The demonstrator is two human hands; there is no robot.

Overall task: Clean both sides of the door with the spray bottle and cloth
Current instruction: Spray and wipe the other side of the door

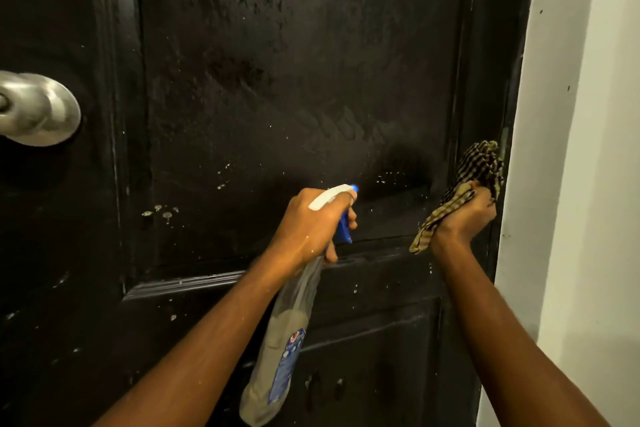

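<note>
A black panelled door (277, 80) fills the view, its upper panel streaked with wet smears and pale specks. My left hand (311, 225) grips the neck of a clear spray bottle (277, 350) with a white and blue trigger head, its nozzle close to the door at mid height. My right hand (464, 218) holds a bunched tan and black checked cloth (481, 166) against the door's right edge, by the frame.
A round silver door knob (38, 111) sticks out at the far left. A white wall (588, 149) runs down the right side next to the door's edge. A raised moulding (194, 282) crosses the door below my hands.
</note>
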